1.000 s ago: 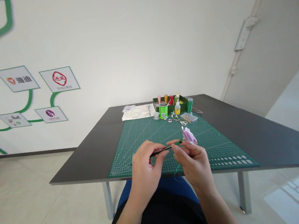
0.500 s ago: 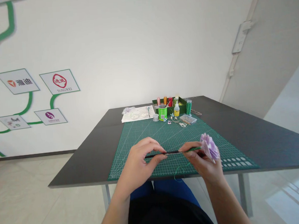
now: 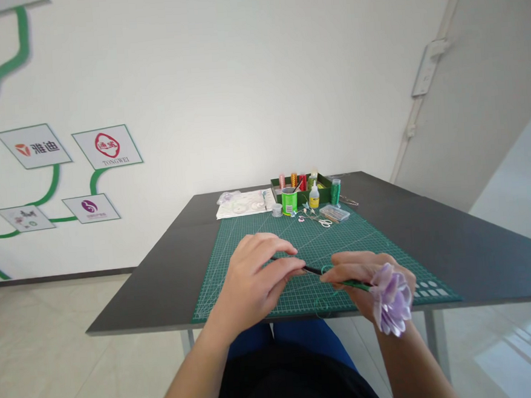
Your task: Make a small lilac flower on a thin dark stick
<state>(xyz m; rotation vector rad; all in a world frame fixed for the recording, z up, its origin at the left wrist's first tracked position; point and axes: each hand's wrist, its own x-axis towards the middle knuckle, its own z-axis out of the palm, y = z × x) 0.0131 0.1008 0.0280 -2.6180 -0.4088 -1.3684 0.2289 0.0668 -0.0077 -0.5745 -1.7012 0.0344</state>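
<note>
My left hand (image 3: 253, 278) is closed, pinching a thin dark stem (image 3: 313, 270) between thumb and fingers. At the other end of that stem, my right hand (image 3: 359, 268) grips the part wrapped in green, just below a pale lilac artificial flower (image 3: 393, 299). The flower head hangs toward me over my right wrist. A loose green thread (image 3: 322, 306) curls below the stem, near the table's front edge. Part of the stem is hidden behind my fingers. Both hands are over the green cutting mat (image 3: 232, 244).
On the dark table (image 3: 161, 261) stand a green box (image 3: 325, 195) with thread spools, a green can (image 3: 289, 202), a glue bottle (image 3: 314, 195) and a tube of green beads (image 3: 335, 191). Scissors (image 3: 325, 223), a clear case (image 3: 334, 212) and white sheets (image 3: 243, 204) lie nearby.
The stem has tilted, and its flower end has come down and toward me. My right hand has turned over, and my left fingers have shifted along the stem.
</note>
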